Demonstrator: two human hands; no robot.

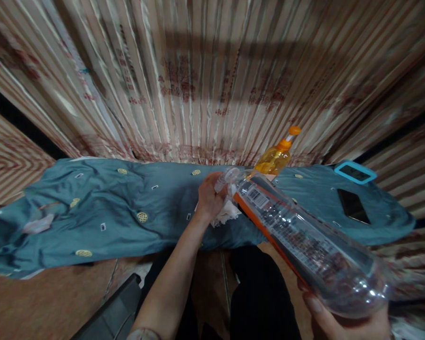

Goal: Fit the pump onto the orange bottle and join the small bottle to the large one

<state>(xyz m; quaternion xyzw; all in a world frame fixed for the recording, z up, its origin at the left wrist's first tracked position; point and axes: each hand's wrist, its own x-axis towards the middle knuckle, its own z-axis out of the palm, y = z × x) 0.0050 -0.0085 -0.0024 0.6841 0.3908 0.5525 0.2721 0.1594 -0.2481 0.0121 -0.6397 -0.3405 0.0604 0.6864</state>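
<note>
A large clear plastic bottle with an orange-edged label and a barcode lies slantwise across the view, its neck toward the upper left. My right hand is closed around its base at the lower right. At the neck, my left hand is closed, with its fingertips partly hidden behind the clear plastic. Just below that hand shows a crumpled white tissue or cloth; whether the hand touches it I cannot tell. Behind the bottle stands an orange pump bottle with amber liquid inside.
A teal patterned cloth covers the long narrow surface. On its right lie a dark phone and a blue-framed device; a pale scrap is at left. A striped curtain hangs behind. A grey object stands below left.
</note>
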